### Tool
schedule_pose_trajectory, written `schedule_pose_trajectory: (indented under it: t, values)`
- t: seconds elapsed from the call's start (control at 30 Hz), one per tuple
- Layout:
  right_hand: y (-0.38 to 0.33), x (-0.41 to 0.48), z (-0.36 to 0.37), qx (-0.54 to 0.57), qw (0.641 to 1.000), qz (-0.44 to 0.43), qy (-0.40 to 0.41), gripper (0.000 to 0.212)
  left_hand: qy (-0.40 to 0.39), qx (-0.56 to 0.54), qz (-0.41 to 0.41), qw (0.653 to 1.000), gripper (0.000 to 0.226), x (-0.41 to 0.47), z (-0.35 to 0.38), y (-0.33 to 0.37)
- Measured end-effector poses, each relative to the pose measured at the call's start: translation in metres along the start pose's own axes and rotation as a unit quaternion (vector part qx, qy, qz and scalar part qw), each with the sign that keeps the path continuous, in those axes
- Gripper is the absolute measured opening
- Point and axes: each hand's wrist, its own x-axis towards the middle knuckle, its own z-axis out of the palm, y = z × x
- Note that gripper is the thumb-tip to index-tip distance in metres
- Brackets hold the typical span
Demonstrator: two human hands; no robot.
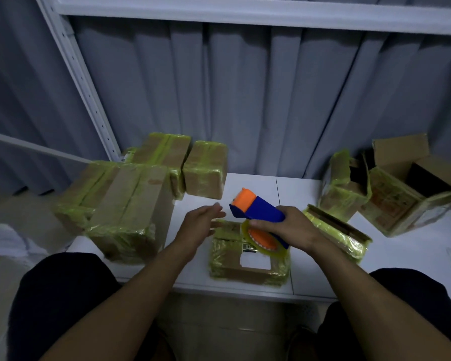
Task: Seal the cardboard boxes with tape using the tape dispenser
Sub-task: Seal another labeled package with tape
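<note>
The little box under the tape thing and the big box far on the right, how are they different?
The small flat cardboard box is closed; the large cardboard box at the far right has its flaps up, showing a dark inside. The small box lies under the blue and orange tape dispenser; the large box stands apart. The small box bears a white label; the large box shows reddish print. Both are brown cardboard with yellowish tape.

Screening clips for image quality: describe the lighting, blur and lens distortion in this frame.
Head view: dim, bluish light, no hard shadows. Head view: the left hand and the boxes at left are motion-smeared; the tape dispenser in the right hand looks sharper. Head view: the wide-angle lens makes the shelf upright lean. Head view: weak sheen on the nearest taped box.
</note>
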Motion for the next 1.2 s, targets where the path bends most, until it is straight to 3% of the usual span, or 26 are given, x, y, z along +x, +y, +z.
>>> schedule_pose_trajectory:
  t: [0.23, 0.47, 0.63, 0.93, 1.2]
  values:
    - [-0.004, -0.010, -0.006, 0.016, 0.998, -0.053, -0.020, 0.056, -0.031, -0.026, -0.009, 0.999, 0.037, -0.021, 0.000, 0.024]
    - [-0.004, -0.012, -0.008, -0.002, 0.997, -0.072, -0.036, 0.057, -0.023, -0.028, 0.014, 0.999, 0.018, -0.025, 0.001, 0.026]
    - [-0.005, -0.015, -0.008, -0.031, 0.995, -0.079, -0.042, 0.056, -0.031, -0.002, 0.009, 0.999, 0.020, -0.026, 0.001, 0.024]
    - [-0.006, -0.020, -0.005, -0.066, 0.993, -0.095, -0.014, 0.049, 0.041, 0.037, 0.074, 0.996, 0.012, -0.021, 0.001, 0.014]
    - [-0.013, -0.016, -0.002, -0.102, 0.989, -0.107, -0.005, 0.049, 0.052, 0.030, 0.054, 0.997, 0.012, -0.010, -0.008, 0.014]
